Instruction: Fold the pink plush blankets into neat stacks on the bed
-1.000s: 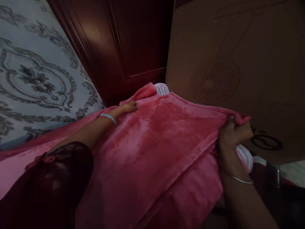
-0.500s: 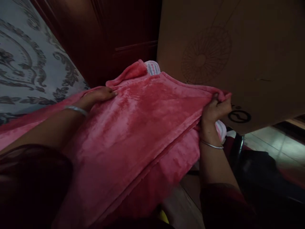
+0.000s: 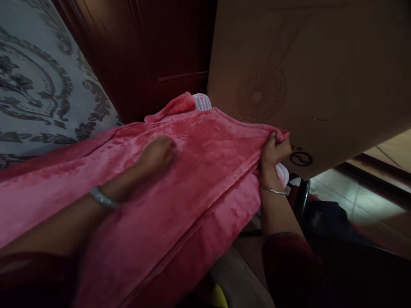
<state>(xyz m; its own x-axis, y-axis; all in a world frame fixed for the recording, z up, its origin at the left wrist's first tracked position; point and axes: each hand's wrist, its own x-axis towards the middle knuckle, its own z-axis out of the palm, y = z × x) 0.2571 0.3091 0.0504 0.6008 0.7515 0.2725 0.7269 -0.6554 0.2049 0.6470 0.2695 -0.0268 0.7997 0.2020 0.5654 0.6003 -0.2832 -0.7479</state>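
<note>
A pink plush cloth [image 3: 192,171], smooth with a soft sheen, spreads across the middle and left of the view. Its right upper corner is gripped by my right hand [image 3: 275,149], the thumb on top and the fingers folded round the edge. My left hand [image 3: 159,152] is closed in a fist over the cloth's upper left middle, slightly blurred. No fold of cloth rises into that fist. A white striped piece [image 3: 203,102] shows past the cloth's top edge, and another striped piece [image 3: 282,173] peeks out behind my right wrist.
Behind the cloth stands a large cardboard box [image 3: 308,77] with a fan printed on it. A dark red door [image 3: 167,51] and patterned wallpaper [image 3: 32,77] are at the left. Tiled floor [image 3: 362,196] shows at right, and a yellow thing [image 3: 219,296] sits low in front.
My left hand has left the cloth's upper left edge and moved right and down over its surface, its fingers now curled. My right hand keeps the corner. The view has shifted slightly.
</note>
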